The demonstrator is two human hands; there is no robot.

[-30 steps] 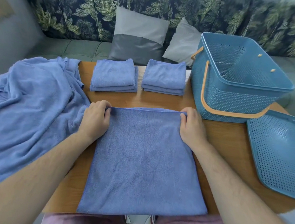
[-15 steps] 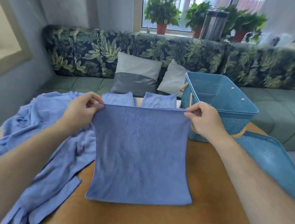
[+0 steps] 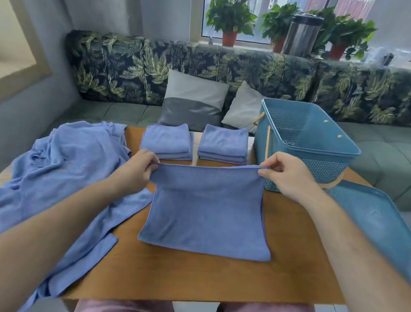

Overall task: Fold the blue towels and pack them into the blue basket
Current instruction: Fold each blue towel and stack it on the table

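On the table [image 3: 189, 274]: towel [image 3: 206, 218] centre, folded stack [image 3: 167, 140] and second folded stack [image 3: 223, 142] behind it, unfolded heap [image 3: 61, 168] left, basket [image 3: 332, 167] right, lid [image 3: 372, 220] before the basket.

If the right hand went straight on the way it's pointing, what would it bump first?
Probably the right-hand stack of folded towels, though the right hand may be high enough to pass over.

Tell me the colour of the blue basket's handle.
The handle is light orange-tan, on the teal-blue basket; the head view shows it best.
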